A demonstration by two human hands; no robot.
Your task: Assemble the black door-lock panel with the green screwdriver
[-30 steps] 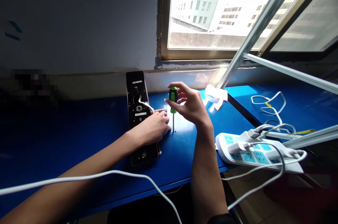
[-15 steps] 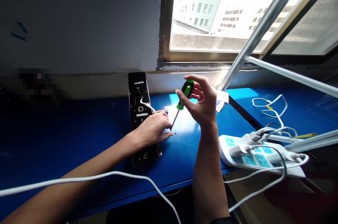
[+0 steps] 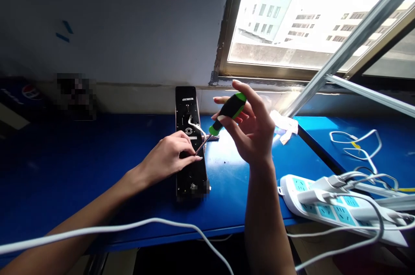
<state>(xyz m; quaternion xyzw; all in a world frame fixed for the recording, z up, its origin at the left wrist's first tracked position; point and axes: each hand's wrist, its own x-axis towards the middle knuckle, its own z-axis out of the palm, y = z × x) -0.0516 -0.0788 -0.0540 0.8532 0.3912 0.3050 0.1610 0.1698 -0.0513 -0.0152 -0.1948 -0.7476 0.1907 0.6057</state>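
Note:
A long black panel (image 3: 192, 169), resembling the back of a door lock, lies on the blue table with screw holes and labels. A white cable (image 3: 194, 124) emerges from its upper half, and a dark bar juts from its right side. My right hand (image 3: 253, 123) grips a green and black screwdriver (image 3: 231, 110) by its handle, the shaft slanting down left over the panel. My left hand (image 3: 171, 151) is pinched at the screwdriver's tip above the panel; whatever tiny thing sits between those fingertips is hidden.
A small dark speck (image 3: 225, 162) lies on the blue table (image 3: 139, 136) right of the panel. A white power strip (image 3: 292, 197) with several plugs stands at the right edge. Metal framing (image 3: 343, 46) crosses before the window. A white cord (image 3: 129, 225) hangs across the foreground.
The screwdriver tip and my left fingertips have moved from the table beside the panel to over the panel. The screwdriver leans more. The whole view has shifted left.

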